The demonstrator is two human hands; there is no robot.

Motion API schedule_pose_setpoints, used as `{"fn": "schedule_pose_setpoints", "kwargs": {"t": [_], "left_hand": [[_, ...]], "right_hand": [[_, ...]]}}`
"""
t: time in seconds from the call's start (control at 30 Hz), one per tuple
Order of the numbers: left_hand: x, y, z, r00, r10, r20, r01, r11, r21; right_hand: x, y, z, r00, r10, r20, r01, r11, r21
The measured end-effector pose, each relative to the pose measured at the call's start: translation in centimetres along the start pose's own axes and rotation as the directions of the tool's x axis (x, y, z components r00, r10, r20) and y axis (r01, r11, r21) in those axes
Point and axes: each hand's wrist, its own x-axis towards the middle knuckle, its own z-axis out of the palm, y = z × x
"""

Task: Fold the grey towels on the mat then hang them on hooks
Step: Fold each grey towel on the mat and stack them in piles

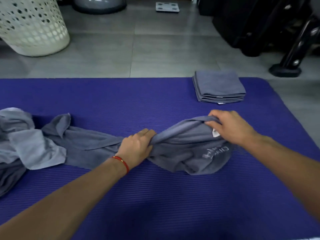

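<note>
While the folded stack [219, 87] waits at the purple mat's [155, 196] far corner, the left hand [136, 148] bunches the crumpled grey towel [181, 149] mid-length and the right hand [230, 125] pinches its edge, apparently to spread it flat.

Towel lettering [217, 151]: creased, unreadable. Loose towel pile [20, 146]: cut by left edge. Laundry basket [32, 25]: top cropped.

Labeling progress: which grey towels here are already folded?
Only the folded stack at the mat's far right corner. The towel in both hands and the left pile are crumpled.
</note>
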Motion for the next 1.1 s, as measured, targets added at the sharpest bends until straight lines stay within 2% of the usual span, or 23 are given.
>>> {"fn": "schedule_pose_setpoints", "kwargs": {"t": [0.03, 0.1, 0.13, 0.2, 0.27, 0.3, 0.37, 0.4, 0.43, 0.47, 0.5, 0.53, 0.57, 0.63, 0.67, 0.7, 0.73, 0.8, 0.83, 0.9, 0.97, 1.0, 1.1], "left_hand": [[-0.4, -0.3, 0.3, 1.0, -0.011, 0.017, 0.01, 0.999, 0.044], [-1.1, -1.6, 0.7, 0.992, -0.125, 0.009, 0.121, 0.975, 0.187], [-1.5, -2.7, 0.7, 0.977, -0.213, -0.003, 0.207, 0.948, 0.242], [-2.4, -4.1, 0.4, 0.948, -0.316, -0.021, 0.316, 0.941, 0.122], [-2.8, -2.4, -0.6, 0.979, -0.194, -0.07, 0.185, 0.976, -0.111], [-2.8, 0.1, -1.2, 0.994, -0.069, -0.089, 0.046, 0.968, -0.245], [-2.7, 5.2, -2.0, 0.984, 0.171, -0.055, -0.174, 0.832, -0.527], [-2.6, 6.7, -2.0, 0.967, 0.256, 0.0, -0.206, 0.778, -0.593], [-2.6, 7.2, -1.9, 0.95, 0.304, 0.069, -0.195, 0.75, -0.632], [-2.7, 6.7, -1.7, 0.94, 0.31, 0.14, -0.142, 0.732, -0.666], [-3.1, 5.4, -1.6, 0.947, 0.258, 0.189, -0.065, 0.733, -0.677], [-3.7, 3.3, -1.1, 0.971, 0.14, 0.194, 0.023, 0.752, -0.659], [-4.4, 1.0, -0.6, 0.991, -0.038, 0.125, 0.104, 0.808, -0.58], [-5.8, -4.3, 0.3, 0.931, -0.358, -0.079, 0.342, 0.926, -0.162], [-6.6, -6.6, 0.6, 0.874, -0.469, -0.127, 0.479, 0.876, 0.055], [-7.3, -8.4, 0.8, 0.808, -0.577, -0.119, 0.589, 0.791, 0.167], [-7.8, -9.9, 1.1, 0.74, -0.665, -0.097, 0.67, 0.719, 0.184], [-8.7, -11.4, 1.8, 0.678, -0.733, -0.047, 0.735, 0.677, 0.049], [-9.1, -11.4, 2.2, 0.707, -0.706, -0.046, 0.705, 0.708, -0.037], [-9.8, -10.0, 2.9, 0.81, -0.579, -0.093, 0.552, 0.806, -0.213], [-10.1, -7.4, 2.8, 0.884, -0.43, -0.183, 0.357, 0.874, -0.33], [-10.0, -6.1, 2.8, 0.913, -0.342, -0.224, 0.256, 0.906, -0.338], [-10.0, -2.3, 2.6, 0.95, -0.067, -0.305, -0.035, 0.949, -0.314]], "right_hand": [[0.1, 0.7, -0.2, 0.999, -0.002, -0.049, 0.002, 1.0, -0.004], [0.2, 2.1, -0.5, 0.999, 0.034, -0.026, -0.035, 0.998, -0.059], [0.3, 2.8, -0.4, 0.996, 0.069, 0.055, -0.064, 0.993, -0.098], [-0.1, 3.5, 0.4, 0.931, 0.166, 0.324, -0.121, 0.981, -0.154], [-0.2, 1.8, 2.0, 0.831, 0.139, 0.538, -0.156, 0.988, -0.014], [-0.3, 0.2, 2.5, 0.81, 0.053, 0.583, -0.188, 0.967, 0.173], [0.0, -3.1, 3.9, 0.779, -0.142, 0.61, -0.288, 0.784, 0.551], [0.0, -4.7, 4.4, 0.735, -0.195, 0.65, -0.339, 0.724, 0.601], [-0.1, -5.7, 5.0, 0.689, -0.211, 0.693, -0.349, 0.742, 0.573], [-0.3, -6.2, 5.3, 0.643, -0.211, 0.736, -0.253, 0.849, 0.465], [-0.5, -6.1, 5.8, 0.587, -0.185, 0.788, -0.136, 0.937, 0.321], [-1.0, -5.8, 6.3, 0.531, -0.135, 0.837, -0.019, 0.985, 0.171], [-1.6, -5.3, 7.0, 0.481, -0.088, 0.872, 0.048, 0.996, 0.075], [-3.3, -4.7, 7.9, 0.376, -0.019, 0.927, 0.11, 0.994, -0.024], [-4.1, -5.0, 8.1, 0.351, 0.009, 0.936, 0.143, 0.988, -0.063], [-4.8, -5.4, 8.0, 0.328, 0.029, 0.944, 0.168, 0.982, -0.089], [-5.1, -5.9, 7.6, 0.313, 0.058, 0.948, 0.166, 0.979, -0.115], [-4.9, -6.8, 6.7, 0.362, 0.11, 0.926, 0.177, 0.967, -0.184], [-4.5, -7.4, 6.4, 0.411, 0.118, 0.904, 0.205, 0.954, -0.217], [-3.6, -8.5, 6.6, 0.594, 0.031, 0.804, 0.275, 0.931, -0.239], [-2.5, -9.5, 7.2, 0.754, -0.135, 0.643, 0.266, 0.958, -0.111], [-1.9, -10.2, 7.4, 0.8, -0.175, 0.575, 0.226, 0.974, -0.019], [-0.2, -13.0, 7.7, 0.861, -0.114, 0.496, -0.015, 0.968, 0.249]]}}
